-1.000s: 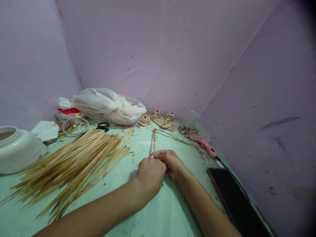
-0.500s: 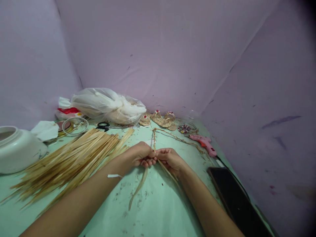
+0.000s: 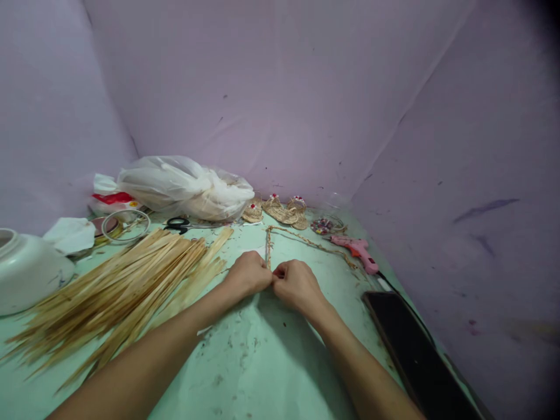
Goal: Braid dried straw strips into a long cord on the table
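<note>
Hands [image 3: 272, 280] closed in – braid [image 3: 268, 248], strips [image 3: 126, 286] beside

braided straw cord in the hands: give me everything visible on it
The braided cord is thin, tan and plaited from dry straw-like fibre. It lies flat on the green tabletop. One end is pinched between the left hand and right hand, which meet over it. From there it runs straight away from the person, bends sharply, then trails right toward the pink glue gun. Whether it touches the gun cannot be told. The held end is hidden by fingers.
</note>
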A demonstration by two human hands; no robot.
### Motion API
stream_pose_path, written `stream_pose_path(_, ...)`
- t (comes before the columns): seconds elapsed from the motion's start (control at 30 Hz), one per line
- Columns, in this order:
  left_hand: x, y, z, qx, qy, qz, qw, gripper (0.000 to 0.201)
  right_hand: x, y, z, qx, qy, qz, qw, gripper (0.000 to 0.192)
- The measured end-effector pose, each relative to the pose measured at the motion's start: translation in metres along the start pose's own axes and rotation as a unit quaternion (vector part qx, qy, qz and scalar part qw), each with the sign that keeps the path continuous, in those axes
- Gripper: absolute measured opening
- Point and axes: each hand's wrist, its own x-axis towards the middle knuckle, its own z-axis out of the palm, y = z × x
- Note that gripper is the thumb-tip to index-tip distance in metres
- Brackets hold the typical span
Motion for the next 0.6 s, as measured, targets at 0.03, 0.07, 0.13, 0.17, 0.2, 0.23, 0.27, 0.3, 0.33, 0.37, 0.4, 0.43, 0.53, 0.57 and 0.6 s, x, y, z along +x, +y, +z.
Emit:
stream_pose_path(0.03,-0.001,0.002,-0.002,-0.036,-0.025,-0.037,0.998,0.010,-0.001,-0.002,0.000,-0.010,0.001,0.006,1.000,0.021)
stream_pose_path(0.07,-0.002,0.004,-0.003,-0.070,-0.055,-0.075,0.993,0.011,-0.003,-0.004,0.001,-0.024,0.005,0.007,1.000,0.021)
stream_pose_path(0.13,-0.004,0.007,-0.007,-0.114,-0.103,-0.128,0.980,0.015,-0.007,-0.011,0.003,-0.054,0.020,0.003,0.998,0.022)
stream_pose_path(0.17,-0.006,0.008,-0.008,-0.125,-0.114,-0.137,0.976,0.017,-0.010,-0.015,0.004,-0.068,0.022,0.001,0.997,0.023)
stream_pose_path(0.2,-0.007,0.008,-0.009,-0.135,-0.114,-0.138,0.975,0.019,-0.013,-0.019,0.005,-0.078,0.021,-0.001,0.997,0.023)
stream_pose_path(0.23,-0.008,0.009,-0.010,-0.150,-0.113,-0.140,0.972,0.020,-0.016,-0.024,0.007,-0.086,0.015,-0.003,0.996,0.023)
stream_pose_path(0.27,-0.010,0.010,-0.010,-0.167,-0.109,-0.141,0.970,0.020,-0.019,-0.028,0.009,-0.091,0.008,-0.006,0.996,0.024)
stream_pose_path(0.3,-0.010,0.011,-0.010,-0.183,-0.104,-0.140,0.968,0.021,-0.021,-0.032,0.011,-0.094,0.001,-0.010,0.996,0.025)
stream_pose_path(0.33,-0.011,0.011,-0.010,-0.198,-0.097,-0.136,0.966,0.020,-0.023,-0.035,0.013,-0.095,-0.006,-0.013,0.995,0.025)
stream_pose_path(0.37,-0.011,0.011,-0.010,-0.207,-0.091,-0.131,0.965,0.020,-0.025,-0.038,0.014,-0.094,-0.013,-0.017,0.995,0.026)
stream_pose_path(0.4,-0.010,0.011,-0.009,-0.209,-0.088,-0.127,0.965,0.018,-0.027,-0.040,0.014,-0.092,-0.020,-0.022,0.995,0.025)
stream_pose_path(0.43,-0.009,0.011,-0.009,-0.207,-0.088,-0.124,0.967,0.016,-0.028,-0.041,0.014,-0.090,-0.027,-0.029,0.995,0.024)
stream_pose_path(0.53,-0.005,0.006,-0.009,-0.172,-0.091,-0.101,0.976,0.011,-0.028,-0.037,0.003,-0.068,-0.048,-0.048,0.995,0.018)
stream_pose_path(0.57,-0.003,0.004,-0.010,-0.158,-0.098,-0.085,0.979,0.010,-0.026,-0.031,-0.004,-0.049,-0.059,-0.053,0.996,0.015)
stream_pose_path(0.6,-0.002,0.001,-0.012,-0.149,-0.107,-0.066,0.981,0.009,-0.023,-0.024,-0.011,-0.023,-0.065,-0.055,0.996,0.014)
